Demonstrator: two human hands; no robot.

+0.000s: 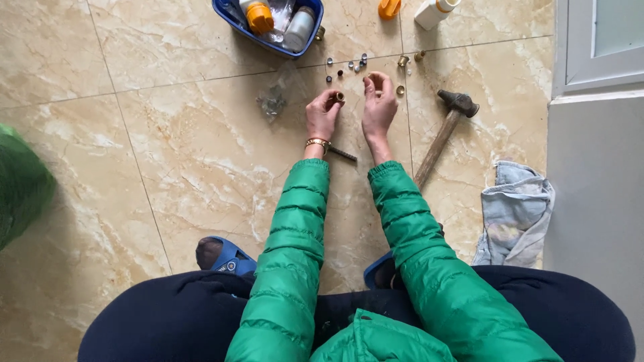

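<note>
Brass fitting [339, 97], small, round and shiny, sits pinched in the fingertips of the left hand [323, 114] above glossy beige marble-patterned floor tiles [201, 154], while the right hand [379, 107] hovers just beside it, fingers loosely curled and apart, near scattered metal nuts [349, 66] and a wooden-handled hammer [444, 134].

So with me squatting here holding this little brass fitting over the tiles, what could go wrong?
1. The small brass fitting pinched in the left hand could slip and roll among the loose small parts on the tile floor, making it hard to find.
2. The hammer lies close beside the right hand; a knee or sleeve might knock it.
</note>
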